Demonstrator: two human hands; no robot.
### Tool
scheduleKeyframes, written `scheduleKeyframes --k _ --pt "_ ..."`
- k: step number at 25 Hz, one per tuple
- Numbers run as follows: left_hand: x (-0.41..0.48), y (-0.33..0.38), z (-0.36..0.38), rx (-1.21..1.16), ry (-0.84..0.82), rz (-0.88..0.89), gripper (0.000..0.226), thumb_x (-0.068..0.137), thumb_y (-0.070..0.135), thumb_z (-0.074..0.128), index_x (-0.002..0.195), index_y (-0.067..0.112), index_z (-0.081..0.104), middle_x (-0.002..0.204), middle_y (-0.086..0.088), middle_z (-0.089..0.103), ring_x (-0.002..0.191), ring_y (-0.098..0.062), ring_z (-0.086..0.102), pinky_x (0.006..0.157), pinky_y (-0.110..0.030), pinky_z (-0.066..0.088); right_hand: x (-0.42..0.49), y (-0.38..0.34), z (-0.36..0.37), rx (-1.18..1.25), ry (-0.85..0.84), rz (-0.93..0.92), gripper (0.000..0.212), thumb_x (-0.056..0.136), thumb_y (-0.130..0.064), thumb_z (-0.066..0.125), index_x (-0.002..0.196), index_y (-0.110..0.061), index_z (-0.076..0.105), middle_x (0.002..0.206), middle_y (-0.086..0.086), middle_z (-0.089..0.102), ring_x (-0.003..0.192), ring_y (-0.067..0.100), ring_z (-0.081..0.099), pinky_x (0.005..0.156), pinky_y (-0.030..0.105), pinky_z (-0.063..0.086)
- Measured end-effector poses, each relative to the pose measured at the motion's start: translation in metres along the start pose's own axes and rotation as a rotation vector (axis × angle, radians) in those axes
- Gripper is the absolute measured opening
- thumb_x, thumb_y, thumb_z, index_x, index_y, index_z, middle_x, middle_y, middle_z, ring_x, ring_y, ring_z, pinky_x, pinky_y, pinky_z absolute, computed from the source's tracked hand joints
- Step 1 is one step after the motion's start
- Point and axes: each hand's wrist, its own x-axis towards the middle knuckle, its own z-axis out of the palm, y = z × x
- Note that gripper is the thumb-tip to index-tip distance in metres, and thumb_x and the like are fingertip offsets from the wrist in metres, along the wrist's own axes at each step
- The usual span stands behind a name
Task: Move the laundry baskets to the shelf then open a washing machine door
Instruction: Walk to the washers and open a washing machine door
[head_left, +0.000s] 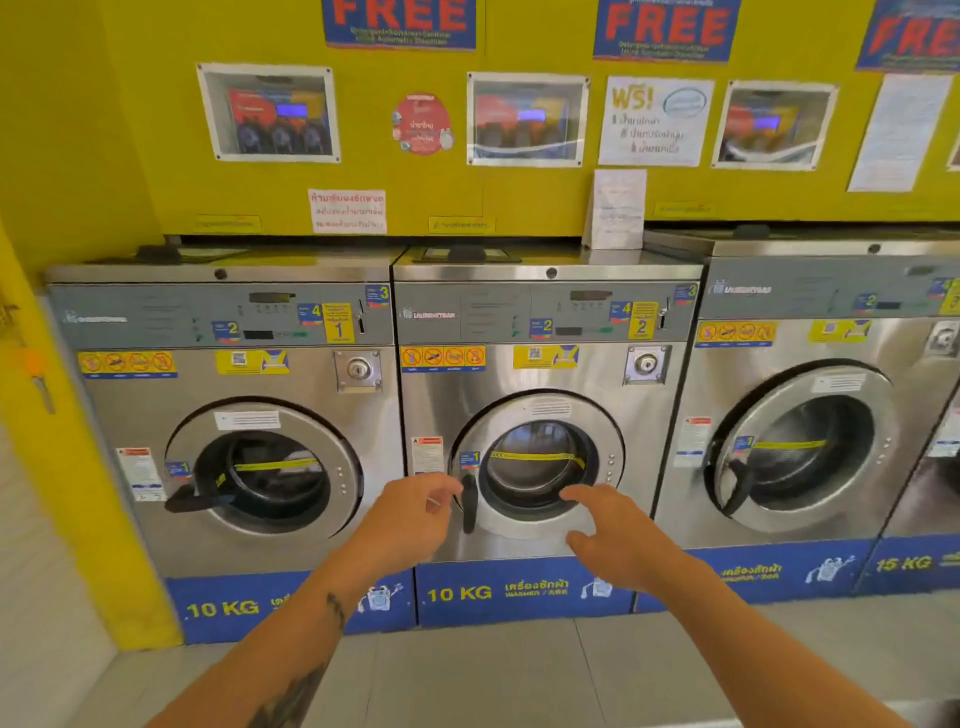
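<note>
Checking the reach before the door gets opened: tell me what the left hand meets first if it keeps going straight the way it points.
Most likely the black door handle of the middle washing machine. The left hand sits just left of it, though depth is unclear.

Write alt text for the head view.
Two bare hands reach toward the middle washer's shut round door; the left hand is near its black handle, the right hand open at the door's lower right. Similar steel washers flank it.

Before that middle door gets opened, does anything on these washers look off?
Only the black door handles differ: on the left steel washer it points sideways; on the middle washer it hangs vertical. No spill or damage shows.
</note>
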Motion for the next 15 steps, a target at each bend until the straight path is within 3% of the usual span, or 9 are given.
scheduleKeyframes --k 2,8,11,13,15 --pt "0.055 -0.011 -0.001 -0.009 0.001 0.010 0.034 0.092 0.011 0.051 0.118 0.027 0.066 0.120 0.001 0.067 0.105 -0.016 0.062 0.090 -0.028 0.049 0.047 0.009 0.009 0.028 -0.017 0.039 0.057 0.090 -0.028 0.056 0.144 -0.025 0.038 0.143 0.005 0.042 0.115 0.025 0.056 0.097 0.036 0.047" --pt "0.191 -0.052 0.017 0.109 0.004 -0.044 0.043 0.094 0.007 0.046 0.132 0.023 0.056 0.134 -0.007 0.058 0.121 -0.026 0.055 0.103 -0.039 0.046 0.176 0.045 0.057 0.004 -0.149 0.124 0.054 0.092 -0.025 0.053 0.144 -0.019 0.040 0.147 0.009 0.042 0.128 0.029 0.047 0.102 0.039 0.044" --pt "0.248 -0.066 0.037 0.173 -0.015 -0.043 0.047 0.093 0.007 0.051 0.137 0.023 0.050 0.140 -0.008 0.050 0.127 -0.029 0.049 0.107 -0.043 0.042 0.241 0.071 0.087 0.007 -0.243 0.133 0.045 0.091 -0.020 0.052 0.135 -0.010 0.049 0.137 0.015 0.051 0.115 0.031 0.055 0.095 0.041 0.049" --pt "0.294 -0.074 0.054 0.182 -0.033 -0.058 0.053 0.092 0.006 0.053 0.141 0.023 0.046 0.144 -0.007 0.046 0.132 -0.028 0.045 0.110 -0.040 0.036 0.288 0.090 0.109 0.006 -0.355 0.139 0.044 0.092 -0.020 0.051 0.134 -0.007 0.050 0.132 0.016 0.056 0.108 0.030 0.058 0.094 0.041 0.049" --pt "0.335 -0.082 0.070 0.189 -0.076 -0.076 0.057 0.092 0.003 0.053 0.145 0.021 0.041 0.146 -0.008 0.042 0.135 -0.026 0.040 0.110 -0.031 0.029 0.330 0.105 0.132 0.052 -0.434 0.175 0.053 0.090 -0.026 0.053 0.141 -0.013 0.044 0.139 0.013 0.053 0.120 0.030 0.055 0.100 0.040 0.046"
